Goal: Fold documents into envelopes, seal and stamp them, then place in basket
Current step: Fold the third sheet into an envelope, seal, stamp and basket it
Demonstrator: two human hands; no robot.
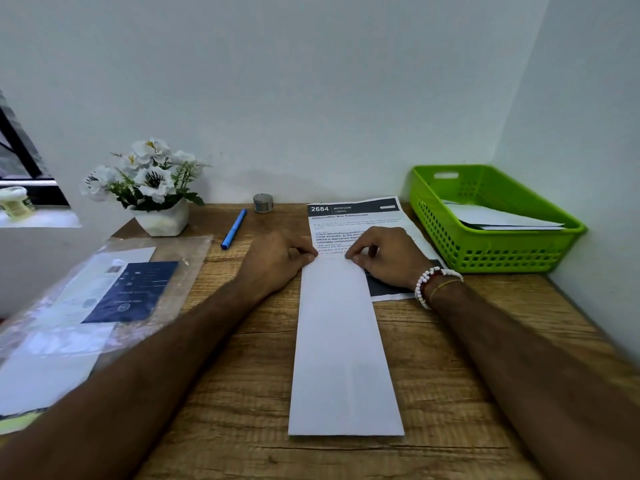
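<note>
A long white envelope (341, 348) lies lengthwise on the wooden desk (450, 358), its far end toward the wall. My left hand (277, 259) pinches that far end at its left corner. My right hand (388, 256) pinches it at the right corner. Both hands have curled fingers. Under the envelope's far end lies a printed document (353, 216) headed "2684 BEDROOM". A green plastic basket (498, 254) stands at the back right with white envelopes (498, 218) inside it.
A blue pen (234, 229) and a small grey roll (263, 202) lie near the wall. A white pot of artificial flowers (152, 188) stands at the back left. A clear plastic packet with papers (93, 306) covers the desk's left side. Walls close the back and right.
</note>
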